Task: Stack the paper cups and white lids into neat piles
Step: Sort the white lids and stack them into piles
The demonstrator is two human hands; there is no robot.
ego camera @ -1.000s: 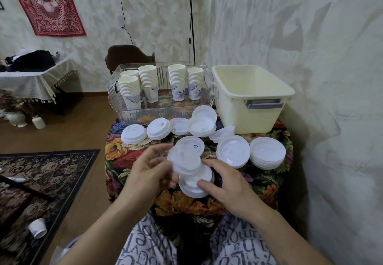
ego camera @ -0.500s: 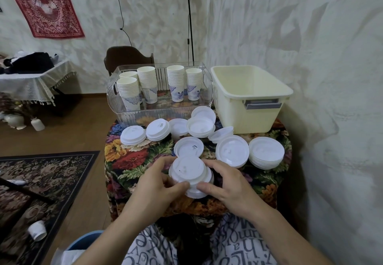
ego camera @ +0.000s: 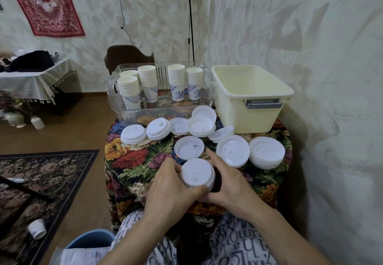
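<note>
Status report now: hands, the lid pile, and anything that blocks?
Left hand and right hand both grip the lid pile on the flowered cloth. Single lid lies just behind. Nothing blocks.

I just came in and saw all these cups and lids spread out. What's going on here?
A person is sorting paper cups and white lids into piles on a small table with a flowered cloth. Both the left hand and the right hand are wrapped around a small stack of lids near the table's front edge. More lids lie in loose piles behind it. The cups already stand stacked in a clear tray. The cream tub beside it shows nothing inside.
</note>
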